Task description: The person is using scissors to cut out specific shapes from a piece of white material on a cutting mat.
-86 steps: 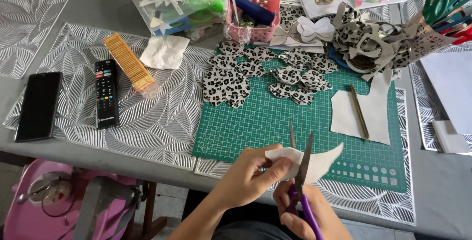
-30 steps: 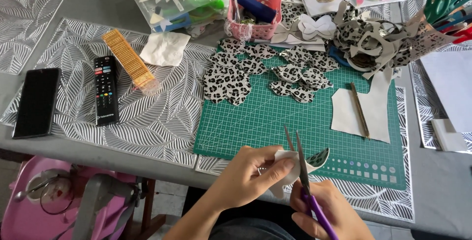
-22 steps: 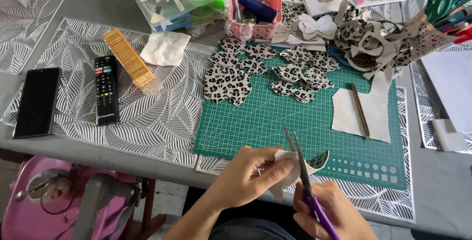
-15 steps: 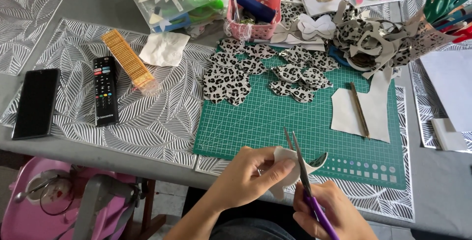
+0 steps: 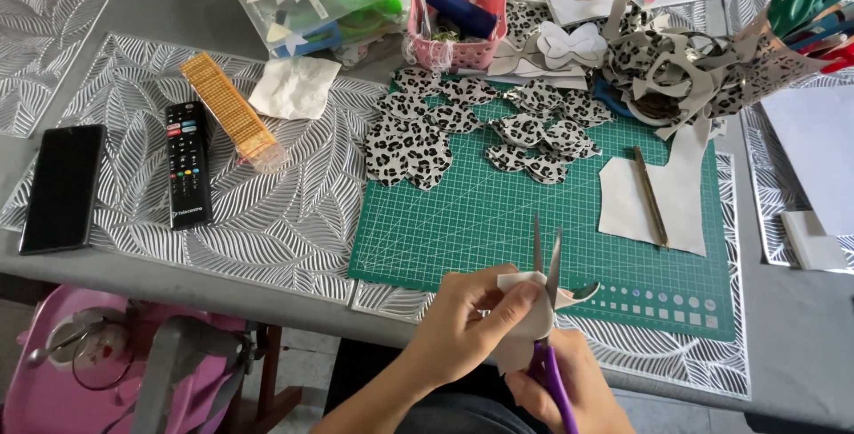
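My left hand [image 5: 467,323] pinches a small white-backed piece of fabric [image 5: 525,309] at the table's near edge. My right hand [image 5: 578,389] grips purple-handled scissors [image 5: 544,301], whose blades point away from me and cut into the piece. Both hands hover over the near edge of the green cutting mat [image 5: 480,221]. Leopard-print cut shapes [image 5: 471,127] lie in a cluster on the mat's far part.
A white sheet with a pencil [image 5: 654,194] lies on the mat's right. Leopard scraps [image 5: 685,65], a pink basket [image 5: 455,20] and a plastic bag sit at the back. A remote [image 5: 185,163], phone [image 5: 62,187] and yellow strip [image 5: 231,114] lie left.
The fabric piece in my left hand has been turned and trimmed smaller, and the scissors have shifted slightly while cutting along it. Nothing else on the table moved.
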